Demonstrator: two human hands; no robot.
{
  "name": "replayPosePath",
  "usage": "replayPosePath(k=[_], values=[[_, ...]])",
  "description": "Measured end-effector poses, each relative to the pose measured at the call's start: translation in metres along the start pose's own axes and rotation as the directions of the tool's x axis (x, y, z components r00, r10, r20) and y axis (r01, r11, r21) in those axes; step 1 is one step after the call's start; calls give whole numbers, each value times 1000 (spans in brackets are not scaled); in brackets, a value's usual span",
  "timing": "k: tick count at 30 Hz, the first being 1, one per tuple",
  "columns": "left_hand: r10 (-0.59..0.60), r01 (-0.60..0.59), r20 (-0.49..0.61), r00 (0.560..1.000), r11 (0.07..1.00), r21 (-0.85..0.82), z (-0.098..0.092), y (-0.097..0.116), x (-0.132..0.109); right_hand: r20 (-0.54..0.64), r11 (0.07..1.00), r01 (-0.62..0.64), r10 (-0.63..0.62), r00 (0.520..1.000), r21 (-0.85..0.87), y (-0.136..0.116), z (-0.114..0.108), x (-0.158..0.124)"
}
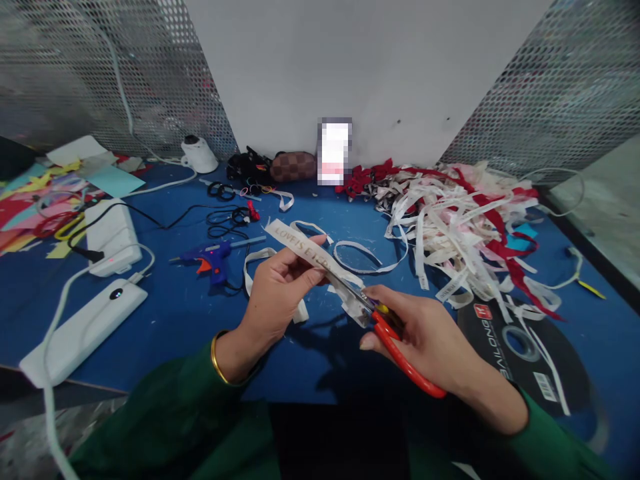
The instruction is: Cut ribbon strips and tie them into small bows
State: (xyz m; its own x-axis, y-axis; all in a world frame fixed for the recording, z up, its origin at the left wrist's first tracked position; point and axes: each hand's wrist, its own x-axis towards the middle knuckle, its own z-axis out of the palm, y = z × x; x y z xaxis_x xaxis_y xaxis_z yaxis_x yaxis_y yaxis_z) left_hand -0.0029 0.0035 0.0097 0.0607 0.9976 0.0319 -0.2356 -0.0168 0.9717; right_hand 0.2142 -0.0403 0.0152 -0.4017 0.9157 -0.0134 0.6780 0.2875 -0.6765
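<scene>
My left hand (280, 283) pinches a white printed ribbon (295, 241) between thumb and fingers, above the middle of the blue table. Lettering that begins "LOVE IS" runs along the ribbon. In my right hand (425, 327) is a pair of scissors with red handles (407, 357). Their blades point up and left and lie along the ribbon, close to my left fingertips. A shorter ribbon end hangs below the blades. Whether the blades have cut into the ribbon I cannot tell.
A blue glue gun (207, 259) lies to the left, near a white power strip (113, 237) and a white power bank (85, 333). A heap of ribbons (460, 213) and a black spool (545, 360) are on the right. A phone (335, 152) stands at the back.
</scene>
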Motion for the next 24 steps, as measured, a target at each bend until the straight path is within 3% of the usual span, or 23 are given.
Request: replayPosePath(k=[14,24], values=[[3,-3,9,1000,1000,3,-2,0,0,55,990,-34,27,998,137,1,-1,-3],[-30,30,-5,1000,999,-14,-1,6,-1,11,997,-9,8,1000,83,3,0,-4]])
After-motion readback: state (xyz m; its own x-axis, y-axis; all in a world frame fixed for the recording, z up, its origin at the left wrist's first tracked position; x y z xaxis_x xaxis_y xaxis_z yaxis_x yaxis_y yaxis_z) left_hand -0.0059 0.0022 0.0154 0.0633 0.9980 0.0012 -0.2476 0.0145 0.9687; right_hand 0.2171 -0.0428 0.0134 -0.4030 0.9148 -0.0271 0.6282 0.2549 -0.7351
